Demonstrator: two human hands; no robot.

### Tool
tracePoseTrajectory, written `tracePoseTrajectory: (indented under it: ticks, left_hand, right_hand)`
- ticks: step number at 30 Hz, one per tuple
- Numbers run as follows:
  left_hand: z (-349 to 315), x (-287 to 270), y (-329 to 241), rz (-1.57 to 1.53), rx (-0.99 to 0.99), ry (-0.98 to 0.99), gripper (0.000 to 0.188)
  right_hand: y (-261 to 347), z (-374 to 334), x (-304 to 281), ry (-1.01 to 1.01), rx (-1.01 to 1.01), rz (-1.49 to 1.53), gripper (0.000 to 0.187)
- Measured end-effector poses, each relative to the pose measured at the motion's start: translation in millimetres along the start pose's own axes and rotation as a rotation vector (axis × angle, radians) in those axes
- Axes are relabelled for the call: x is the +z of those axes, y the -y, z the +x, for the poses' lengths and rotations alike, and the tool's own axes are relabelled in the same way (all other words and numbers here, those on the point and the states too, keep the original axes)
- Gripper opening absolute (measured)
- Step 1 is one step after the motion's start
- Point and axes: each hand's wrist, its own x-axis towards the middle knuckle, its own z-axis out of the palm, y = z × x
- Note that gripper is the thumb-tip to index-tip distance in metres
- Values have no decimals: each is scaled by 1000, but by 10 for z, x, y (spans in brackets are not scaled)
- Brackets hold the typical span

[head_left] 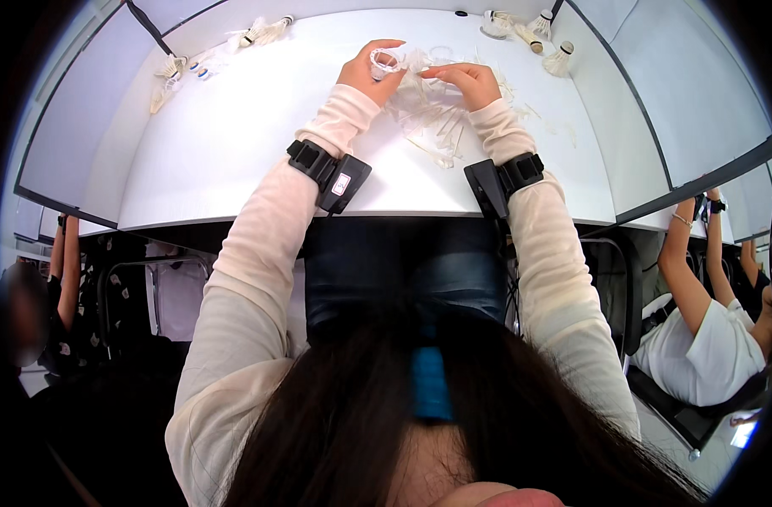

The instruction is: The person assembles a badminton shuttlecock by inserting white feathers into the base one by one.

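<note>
My left hand (371, 74) is closed around a white ring-shaped piece (385, 61), its open round end facing up. To its right, my right hand (469, 83) has its fingers pressed together and pointing left at pale feathery bits (415, 61). What those fingertips pinch, if anything, is too small to make out. Loose white feathers (441, 127) lie scattered on the white table (234, 160) beneath and between both hands. A clear ring (441, 53) rests just beyond my right hand.
Shuttlecocks (560, 59) and a cork-tipped piece (528, 38) lie at the back right. More shuttlecocks (268, 32) sit at the back left, with small blue-marked pieces (202, 73) nearby. Low white partitions (665, 76) border the table. Other people sit at both sides.
</note>
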Motion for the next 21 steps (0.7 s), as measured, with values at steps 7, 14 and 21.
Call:
tracePoseTrajectory:
  ticks: [7,14,21]
  left_hand:
    - [9,-11,-3,-10,58,13,39]
    - [-9,-26,-63,37,51,-74,37]
    - [-9,-42,-64,51,36,-153,38]
  right_hand:
    - [13,4,1,28,38,-68,27]
    - [-61,2,21,-38,34,-112,25]
    - [-59,-9,37,-100,4,-313,28]
